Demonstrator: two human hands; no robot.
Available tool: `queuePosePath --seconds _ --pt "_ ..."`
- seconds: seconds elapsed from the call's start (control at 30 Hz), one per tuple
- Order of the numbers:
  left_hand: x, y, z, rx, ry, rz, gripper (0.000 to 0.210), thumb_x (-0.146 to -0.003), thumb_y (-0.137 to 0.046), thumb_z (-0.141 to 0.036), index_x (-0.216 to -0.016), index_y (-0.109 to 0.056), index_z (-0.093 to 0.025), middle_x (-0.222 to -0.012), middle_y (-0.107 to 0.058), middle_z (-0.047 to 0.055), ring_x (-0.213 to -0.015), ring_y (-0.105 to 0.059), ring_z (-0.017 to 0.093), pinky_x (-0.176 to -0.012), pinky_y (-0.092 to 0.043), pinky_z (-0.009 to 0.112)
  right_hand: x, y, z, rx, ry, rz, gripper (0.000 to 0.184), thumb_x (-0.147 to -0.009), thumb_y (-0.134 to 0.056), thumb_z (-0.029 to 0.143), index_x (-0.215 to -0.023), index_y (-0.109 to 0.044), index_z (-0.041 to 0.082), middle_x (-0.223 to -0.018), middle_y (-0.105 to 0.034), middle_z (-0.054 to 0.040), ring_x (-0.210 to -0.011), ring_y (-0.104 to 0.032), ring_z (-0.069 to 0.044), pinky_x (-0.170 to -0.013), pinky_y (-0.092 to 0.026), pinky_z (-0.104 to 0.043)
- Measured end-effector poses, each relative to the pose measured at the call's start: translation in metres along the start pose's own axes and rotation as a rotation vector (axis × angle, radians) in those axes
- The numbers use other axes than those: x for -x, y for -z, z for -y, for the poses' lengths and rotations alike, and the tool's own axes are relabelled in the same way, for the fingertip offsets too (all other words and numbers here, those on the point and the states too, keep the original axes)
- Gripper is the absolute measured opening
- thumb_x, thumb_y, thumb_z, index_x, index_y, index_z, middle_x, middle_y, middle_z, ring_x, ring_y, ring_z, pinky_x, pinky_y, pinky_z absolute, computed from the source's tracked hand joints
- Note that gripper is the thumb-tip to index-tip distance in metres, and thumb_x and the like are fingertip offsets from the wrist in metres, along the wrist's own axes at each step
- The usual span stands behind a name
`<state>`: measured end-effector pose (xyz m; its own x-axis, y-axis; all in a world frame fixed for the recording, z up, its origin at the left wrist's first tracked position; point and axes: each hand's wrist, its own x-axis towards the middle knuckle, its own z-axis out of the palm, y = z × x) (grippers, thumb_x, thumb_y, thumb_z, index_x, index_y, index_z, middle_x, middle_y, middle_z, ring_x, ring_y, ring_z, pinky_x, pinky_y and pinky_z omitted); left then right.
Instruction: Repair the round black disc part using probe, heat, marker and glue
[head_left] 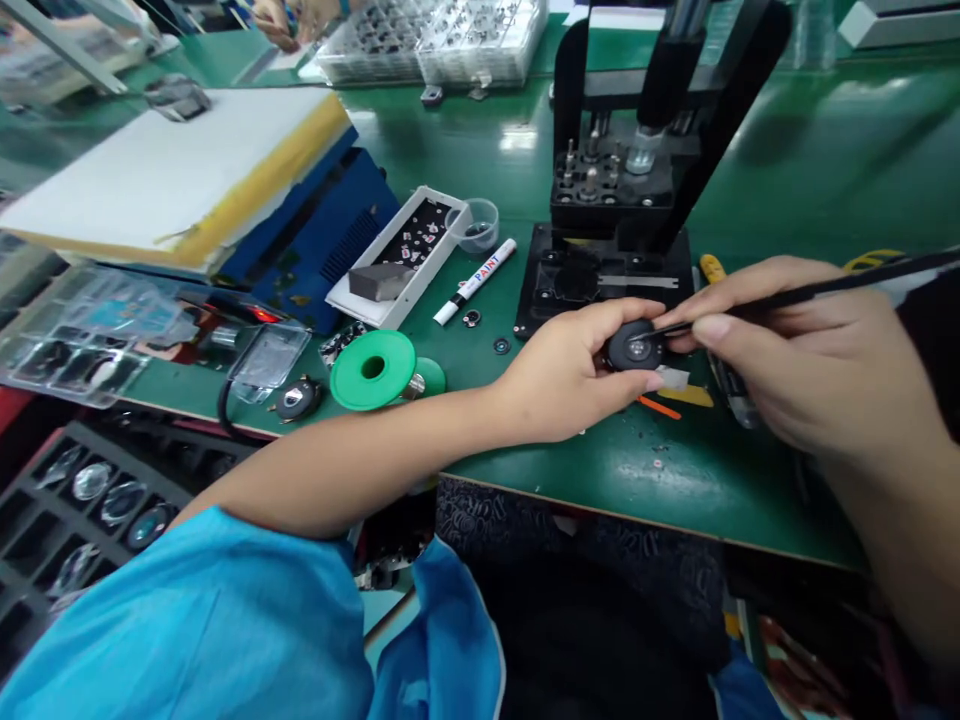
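Observation:
My left hand [559,375] grips a small round black part [636,348] between thumb and fingers, with a silvery centre on its upper face. My right hand [832,370] pinches slim black tweezers [787,297], whose tip touches or nearly touches that face. Both hands are just in front of the black press fixture [607,275]. Under and beside the held part lie a yellow strip [694,397] and an orange stick [660,407]. A yellow-handled tool [712,270] is partly hidden by my right hand.
Left of my forearm are a green solder spool [352,375], a paint marker [476,282], a white tray [442,255] of tiny parts, and a clear cup [478,222]. A blue box [300,240] stands farther left. At the back, another person's hand [274,22] is near clear part trays [480,45].

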<state>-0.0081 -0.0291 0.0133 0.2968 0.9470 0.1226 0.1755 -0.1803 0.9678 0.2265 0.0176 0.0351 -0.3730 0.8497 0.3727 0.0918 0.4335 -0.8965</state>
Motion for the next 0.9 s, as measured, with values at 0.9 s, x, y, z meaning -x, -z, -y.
queuePosePath --seconds 0.9 --pt "0.002 0.003 -0.010 -0.112 0.046 -0.065 0.062 -0.092 -0.092 -0.042 -0.148 -0.079 -0.019 -0.142 -0.088 0.010 -0.124 -0.085 0.031 -0.109 -0.070 0.043 -0.010 -0.007 -0.002 -0.211 -0.007 0.134 0.009 -0.100 -0.083 0.028 -0.098 -0.081 0.020 -0.099 -0.083 -0.0012 -0.091 -0.079 -0.015 -0.082 -0.064 -0.027"
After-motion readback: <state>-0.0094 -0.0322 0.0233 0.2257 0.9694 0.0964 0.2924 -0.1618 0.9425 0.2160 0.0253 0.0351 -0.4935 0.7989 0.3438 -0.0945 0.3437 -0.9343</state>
